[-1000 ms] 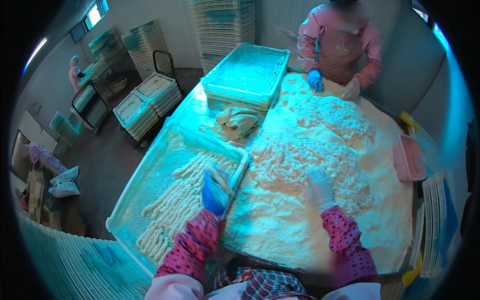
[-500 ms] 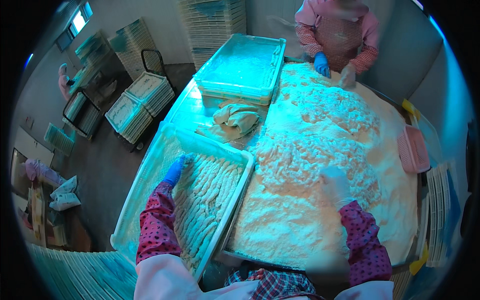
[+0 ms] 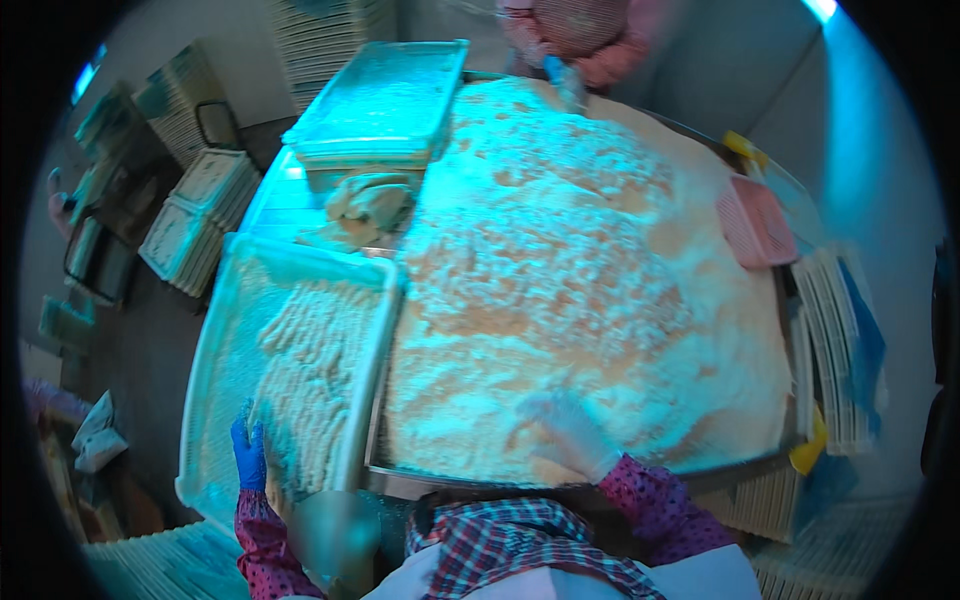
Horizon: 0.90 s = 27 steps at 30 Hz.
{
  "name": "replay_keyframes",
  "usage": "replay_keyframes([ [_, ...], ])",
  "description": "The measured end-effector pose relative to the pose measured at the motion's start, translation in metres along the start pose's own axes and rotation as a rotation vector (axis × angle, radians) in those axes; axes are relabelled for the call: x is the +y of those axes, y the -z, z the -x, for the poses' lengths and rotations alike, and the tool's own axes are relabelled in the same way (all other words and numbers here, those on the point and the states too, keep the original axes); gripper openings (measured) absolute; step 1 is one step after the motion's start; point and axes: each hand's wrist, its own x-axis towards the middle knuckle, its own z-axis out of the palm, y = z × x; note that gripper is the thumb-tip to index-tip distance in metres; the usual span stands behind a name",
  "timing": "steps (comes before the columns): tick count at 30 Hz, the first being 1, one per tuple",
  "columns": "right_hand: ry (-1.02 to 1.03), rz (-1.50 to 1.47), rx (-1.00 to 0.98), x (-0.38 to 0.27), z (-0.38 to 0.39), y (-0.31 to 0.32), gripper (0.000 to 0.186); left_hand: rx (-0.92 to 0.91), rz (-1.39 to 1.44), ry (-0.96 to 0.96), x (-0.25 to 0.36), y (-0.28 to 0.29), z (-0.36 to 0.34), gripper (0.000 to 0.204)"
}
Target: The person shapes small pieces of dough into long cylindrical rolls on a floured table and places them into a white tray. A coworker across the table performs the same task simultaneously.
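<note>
My left hand [image 3: 250,455], in a blue glove, is over the near left part of a pale tray [image 3: 385,330]. Its fingers point away from me, a little apart, and I see nothing in them. Beside it, rows of flour-coated strips [image 3: 315,370] fill the tray's middle and right side. My right hand [image 3: 570,432], in a whitish glove, hovers over or touches the loose flour [image 3: 470,420] at the table's near edge. Motion smears its fingers, so their hold is unclear. Farther off, coated pieces lie heaped [image 3: 560,270] on the flour.
Stacked trays [image 3: 375,110] and a crumpled cloth [image 3: 370,205] sit at the far left of the table. A co-worker [image 3: 580,35] works across from me. A pink basket [image 3: 757,222] stands at the right edge. Tray stacks [image 3: 195,220] occupy the floor to the left.
My left hand has come back from the far end of the strip rows to the tray's near left. My right hand has moved from the heap toward the near edge. The view has shifted.
</note>
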Motion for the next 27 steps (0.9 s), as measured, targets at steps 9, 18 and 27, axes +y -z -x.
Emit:
replay_keyframes([
  [9, -0.147, 0.228, 0.040, 0.047, 0.052, -0.006, 0.033, -0.471, -0.293, -0.548, 0.189, -0.319, 0.059, 0.043],
  [18, -0.216, 0.224, -0.117, 0.036, 0.057, 0.033, 0.077, -0.669, -0.362, -0.672, 0.221, -0.324, 0.076, 0.060],
  [27, -0.018, 0.199, -0.058, 0.065, 0.022, -0.003, 0.023, -0.505, -0.358, -0.685, 0.186, -0.307, 0.065, 0.032],
])
